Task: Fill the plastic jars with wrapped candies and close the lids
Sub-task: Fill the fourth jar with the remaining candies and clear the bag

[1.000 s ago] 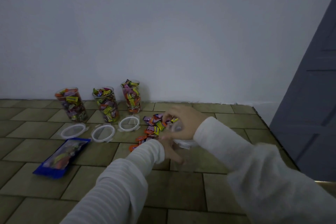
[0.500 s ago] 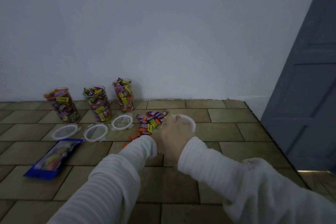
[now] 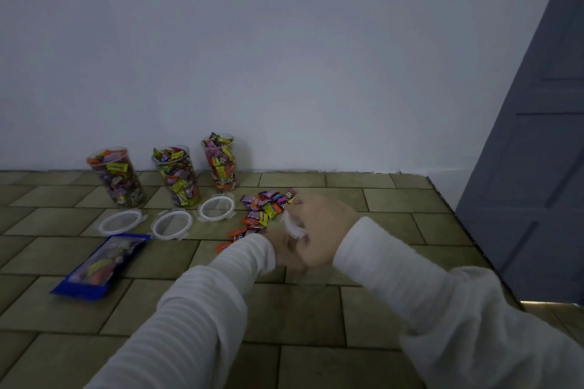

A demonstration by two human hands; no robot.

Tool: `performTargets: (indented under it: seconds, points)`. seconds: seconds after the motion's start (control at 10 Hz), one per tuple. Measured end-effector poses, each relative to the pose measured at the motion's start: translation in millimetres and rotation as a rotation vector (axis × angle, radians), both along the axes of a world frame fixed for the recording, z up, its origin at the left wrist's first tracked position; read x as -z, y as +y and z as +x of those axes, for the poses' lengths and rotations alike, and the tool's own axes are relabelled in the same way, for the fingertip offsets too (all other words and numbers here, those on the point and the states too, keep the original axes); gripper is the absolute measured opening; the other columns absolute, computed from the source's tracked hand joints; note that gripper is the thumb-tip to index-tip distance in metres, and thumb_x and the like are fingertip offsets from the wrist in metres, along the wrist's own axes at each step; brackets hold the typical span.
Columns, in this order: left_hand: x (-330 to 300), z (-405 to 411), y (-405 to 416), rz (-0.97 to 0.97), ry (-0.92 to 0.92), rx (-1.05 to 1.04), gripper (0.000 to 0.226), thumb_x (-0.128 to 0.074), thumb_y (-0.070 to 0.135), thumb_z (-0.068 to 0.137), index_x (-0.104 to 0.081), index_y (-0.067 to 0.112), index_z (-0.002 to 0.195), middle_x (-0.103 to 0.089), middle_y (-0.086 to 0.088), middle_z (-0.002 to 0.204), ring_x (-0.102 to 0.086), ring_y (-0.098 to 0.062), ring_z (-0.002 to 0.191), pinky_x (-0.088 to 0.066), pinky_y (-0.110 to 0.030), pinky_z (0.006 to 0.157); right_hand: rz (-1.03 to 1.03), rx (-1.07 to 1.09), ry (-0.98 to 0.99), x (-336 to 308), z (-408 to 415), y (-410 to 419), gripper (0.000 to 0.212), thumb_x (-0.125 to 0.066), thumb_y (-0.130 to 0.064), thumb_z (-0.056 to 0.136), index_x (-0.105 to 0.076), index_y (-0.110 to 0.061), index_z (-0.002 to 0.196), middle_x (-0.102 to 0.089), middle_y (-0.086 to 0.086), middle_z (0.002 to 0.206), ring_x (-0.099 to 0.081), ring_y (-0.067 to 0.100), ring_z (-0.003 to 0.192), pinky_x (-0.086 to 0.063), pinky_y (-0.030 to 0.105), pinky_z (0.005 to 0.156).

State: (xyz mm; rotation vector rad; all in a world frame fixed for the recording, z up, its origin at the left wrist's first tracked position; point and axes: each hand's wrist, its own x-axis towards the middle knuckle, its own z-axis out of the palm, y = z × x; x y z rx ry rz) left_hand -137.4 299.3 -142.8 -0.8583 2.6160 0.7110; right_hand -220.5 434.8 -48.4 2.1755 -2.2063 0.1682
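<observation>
Three clear plastic jars stand full of wrapped candies by the wall: left jar (image 3: 116, 176), middle jar (image 3: 177, 174), right jar (image 3: 220, 161). In front of them lie three white-rimmed lids: left lid (image 3: 120, 221), middle lid (image 3: 172, 224), right lid (image 3: 216, 207). A pile of loose candies (image 3: 264, 207) lies to the right of the lids. My right hand (image 3: 319, 230) grips a clear plastic jar (image 3: 293, 226) beside the pile; only a white, blurred part of it shows. My left hand (image 3: 282, 251) is just under it, mostly hidden by the right hand and its own sleeve.
A blue candy bag (image 3: 101, 265) lies on the tiled floor (image 3: 316, 319) at the left. The white wall closes the far side. A grey door (image 3: 537, 183) stands at the right, with light showing under it.
The view has swung right and down a little. My right hand has turned over with the clear jar, and both hands stay close together beside the loose candies.
</observation>
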Motion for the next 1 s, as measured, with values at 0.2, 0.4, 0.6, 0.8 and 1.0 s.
performTargets:
  seconds: [0.2, 0.4, 0.6, 0.8, 1.0]
  points:
    - [-15.7, -2.3, 15.3, 0.074, -0.027, -0.07, 0.075, -0.076, 0.037, 0.073, -0.041, 0.018, 0.136, -0.048, -0.001, 0.13, -0.046, -0.021, 0.12, -0.037, -0.031, 0.104, -0.47, -0.383, -0.272, 49.5, -54.4, 18.9, 0.043, -0.061, -0.037, 0.087, -0.066, -0.007, 0.117, -0.061, 0.004, 0.126, -0.06, 0.02, 0.113, -0.052, 0.038, 0.092]
    - [-11.8, -1.0, 14.4, 0.133, 0.05, -0.102, 0.09, -0.079, 0.038, 0.068, -0.033, 0.019, 0.143, -0.043, 0.0, 0.139, -0.04, -0.021, 0.128, -0.032, -0.038, 0.112, -0.689, -0.485, -0.198, 68.2, -64.9, 9.4, 0.031, -0.062, -0.021, 0.09, -0.068, -0.003, 0.115, -0.065, 0.009, 0.122, -0.063, 0.02, 0.111, -0.05, 0.033, 0.096]
    - [3.1, 3.2, 12.4, 0.285, 0.19, -0.182, 0.1, -0.083, 0.046, 0.043, -0.047, 0.025, 0.133, -0.055, 0.008, 0.13, -0.048, -0.014, 0.125, -0.034, -0.04, 0.112, -0.891, 0.001, -0.539, 46.1, -64.4, 9.5, 0.028, -0.054, -0.025, 0.092, -0.071, -0.008, 0.107, -0.069, -0.005, 0.091, -0.058, 0.002, 0.081, -0.042, 0.002, 0.078]
    - [1.7, 8.2, 23.5, 0.27, 0.223, -0.221, 0.094, -0.083, 0.04, 0.058, -0.04, 0.022, 0.139, -0.054, 0.004, 0.132, -0.049, -0.016, 0.123, -0.036, -0.035, 0.11, -0.396, 0.804, -1.063, 65.8, -101.9, 3.1, 0.04, -0.046, -0.046, 0.096, -0.067, -0.012, 0.09, -0.059, 0.008, 0.08, -0.054, 0.022, 0.072, -0.044, 0.027, 0.061]
    - [8.8, 7.9, 24.2, 0.266, 0.267, -0.261, 0.083, -0.082, 0.03, 0.068, -0.04, 0.018, 0.138, -0.053, 0.002, 0.132, -0.047, -0.018, 0.125, -0.036, -0.032, 0.108, -0.196, 1.053, -1.184, 119.6, -119.3, 12.8, 0.039, -0.051, -0.04, 0.094, -0.065, -0.004, 0.098, -0.063, 0.013, 0.08, -0.06, 0.026, 0.07, -0.051, 0.034, 0.066]
